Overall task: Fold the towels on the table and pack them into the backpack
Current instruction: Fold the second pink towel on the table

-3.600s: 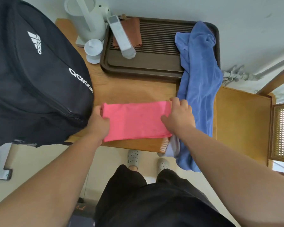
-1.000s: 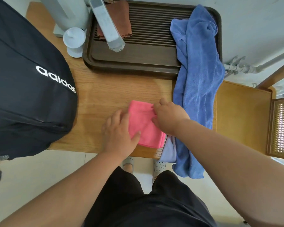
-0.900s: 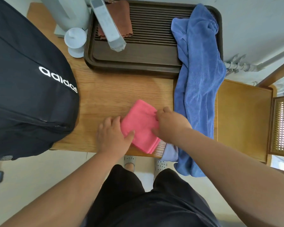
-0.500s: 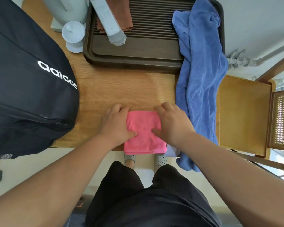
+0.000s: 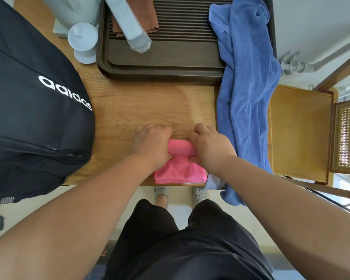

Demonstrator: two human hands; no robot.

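Note:
A small pink towel (image 5: pixel 180 168) lies folded at the front edge of the wooden table (image 5: pixel 141 106). Its far edge is curled up into a roll. My left hand (image 5: pixel 150 142) grips the roll's left end and my right hand (image 5: pixel 210 146) grips its right end. A long blue towel (image 5: pixel 249 83) lies unfolded to the right, draped from the dark tray over the table's front edge. The black backpack (image 5: pixel 32 110) stands at the left of the table, its zipper facing me. A bit of pale cloth (image 5: pixel 213 181) shows under the pink towel's right corner.
A dark slatted tray (image 5: pixel 162 61) holds a brown cloth (image 5: pixel 148 15) and a grey-white stick-shaped device (image 5: pixel 129 23). A pale kettle base and a white cup (image 5: pixel 83 43) stand behind the backpack. A wooden chair (image 5: pixel 299 134) stands to the right.
The pink towel went from a long strip to a small folded square. Since half a second ago both hands have closed on its far edge and rolled it toward me.

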